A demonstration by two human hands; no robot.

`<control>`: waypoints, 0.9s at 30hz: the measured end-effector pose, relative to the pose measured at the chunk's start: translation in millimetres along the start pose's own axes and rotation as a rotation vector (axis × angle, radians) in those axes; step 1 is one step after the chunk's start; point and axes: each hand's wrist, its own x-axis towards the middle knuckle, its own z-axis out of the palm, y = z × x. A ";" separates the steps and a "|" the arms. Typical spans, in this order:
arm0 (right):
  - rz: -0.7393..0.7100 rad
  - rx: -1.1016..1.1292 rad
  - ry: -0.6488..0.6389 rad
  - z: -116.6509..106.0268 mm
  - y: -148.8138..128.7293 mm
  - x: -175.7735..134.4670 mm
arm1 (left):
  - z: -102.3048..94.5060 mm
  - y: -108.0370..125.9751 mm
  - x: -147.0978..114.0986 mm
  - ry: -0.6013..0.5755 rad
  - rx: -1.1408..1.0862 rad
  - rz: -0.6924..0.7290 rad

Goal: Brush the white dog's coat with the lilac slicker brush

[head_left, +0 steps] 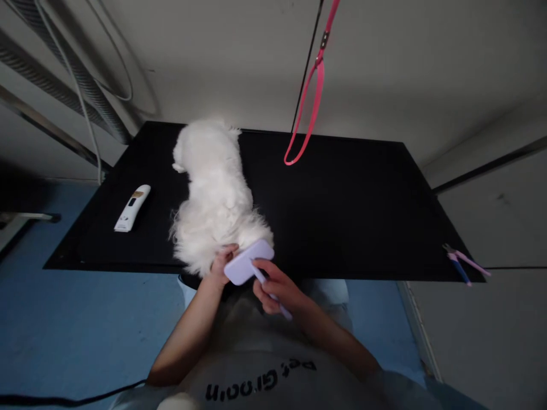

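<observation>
A fluffy white dog (pixel 216 182) is on the black table, its rear end toward me and its head at the far side. My right hand (pixel 277 287) is wrapped round the handle of a lilac slicker brush (pixel 250 262). The brush's broad back faces up, and its pad lies over the fur at the dog's rear edge; the bristles are hidden. Beside the brush head, my left hand (pixel 221 265) has its fingers curled into the fur at the dog's rear. The fur there partly covers the fingertips.
White clippers (pixel 132 208) lie on the grooming table (pixel 342 210) left of the dog. Nail clippers (pixel 464 263) with pink and blue handles rest at the right front corner. A pink loop (pixel 314 108) hangs above the table's back edge. Grey hoses (pixel 85 80) run down at the left.
</observation>
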 end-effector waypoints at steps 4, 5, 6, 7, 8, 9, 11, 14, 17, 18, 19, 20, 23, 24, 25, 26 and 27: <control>0.040 0.047 0.148 -11.4 -4.7 7.6 | 6.3 1.4 -2.2 -0.060 -0.015 0.036; 0.055 0.072 0.189 -15.2 -4.4 1.4 | 8.4 0.8 -1.6 -0.084 -0.026 0.066; 0.062 0.096 0.208 -17.3 -5.1 -5.4 | 10.1 0.0 -0.3 -0.087 -0.033 0.097; 0.057 0.114 0.207 -17.1 -7.1 -10.6 | 11.2 -0.8 1.2 -0.069 -0.031 0.117; 0.044 0.121 0.179 -14.5 -10.4 -12.5 | 11.7 -1.7 2.6 -0.038 -0.024 0.117; 0.025 0.117 0.129 -10.0 -14.5 -10.3 | 11.8 -2.3 3.7 0.001 -0.014 0.105; -0.020 0.099 0.028 -0.2 -21.9 4.0 | 12.0 -3.0 4.0 0.045 -0.022 0.109; -0.017 0.109 0.041 1.4 -19.6 22.1 | 14.6 -3.4 1.0 -0.024 -0.084 0.164; 0.081 0.133 0.150 -12.2 -6.1 9.0 | 17.2 -5.3 0.6 -0.079 -0.085 0.201; 0.094 0.136 0.154 -15.7 -4.0 1.5 | 17.1 -6.3 1.7 -0.060 -0.072 0.214; 0.092 0.135 0.130 -17.3 -4.4 -4.5 | 16.3 -7.2 3.0 -0.023 -0.057 0.211; 0.082 0.128 0.076 -16.9 -7.4 -7.2 | 15.2 -8.0 4.3 0.020 -0.040 0.192; 0.058 0.101 -0.122 -10.4 -23.0 5.0 | 13.1 -10.2 5.4 0.097 -0.021 0.137; 0.057 0.100 -0.135 -9.6 -26.4 11.5 | 13.8 -11.1 4.7 0.089 -0.031 0.147; 0.060 0.104 -0.112 -10.5 -27.1 16.0 | 15.3 -12.2 3.5 0.064 -0.046 0.167; 0.069 0.112 -0.062 -13.1 -25.0 17.1 | 17.4 -13.6 2.2 0.039 -0.062 0.194; 0.087 0.120 -0.002 -17.1 -20.5 14.1 | 19.9 -15.4 1.0 0.022 -0.070 0.218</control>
